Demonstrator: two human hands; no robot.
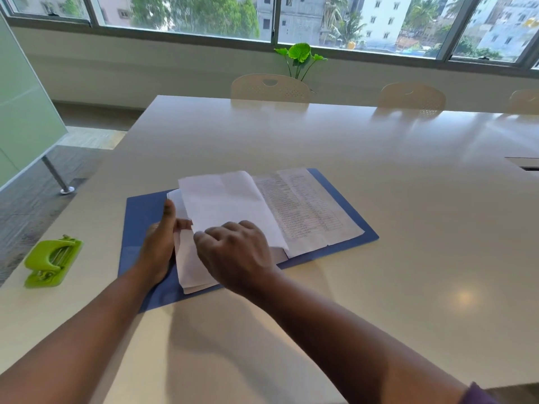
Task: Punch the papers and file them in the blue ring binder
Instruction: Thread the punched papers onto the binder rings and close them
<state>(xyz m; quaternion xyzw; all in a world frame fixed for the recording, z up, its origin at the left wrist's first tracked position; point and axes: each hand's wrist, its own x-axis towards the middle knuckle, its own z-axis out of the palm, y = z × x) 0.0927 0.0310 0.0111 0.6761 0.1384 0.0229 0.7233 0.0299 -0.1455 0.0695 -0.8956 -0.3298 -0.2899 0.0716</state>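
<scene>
Item: papers (pixel 233 205), white sheets, lying in open blue ring binder (pixel 143 217) flat on table (pixel 379 287).
Handling: judged light, limp, slippery between sheets, prone to crease; best taken at edge nearest fingers.
Left hand (pixel 159 249): thumb raised, fingers under lifted sheet edge, holding it.
Right hand (pixel 236 252): fingers curled onto stack; grip unclear.
Punch (pixel 52 262): green, well left of left hand, untouched.

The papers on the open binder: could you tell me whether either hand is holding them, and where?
The left hand pinches the papers at their near left edge; whether the right hand, curled over them, grips any sheet cannot be told.
</scene>
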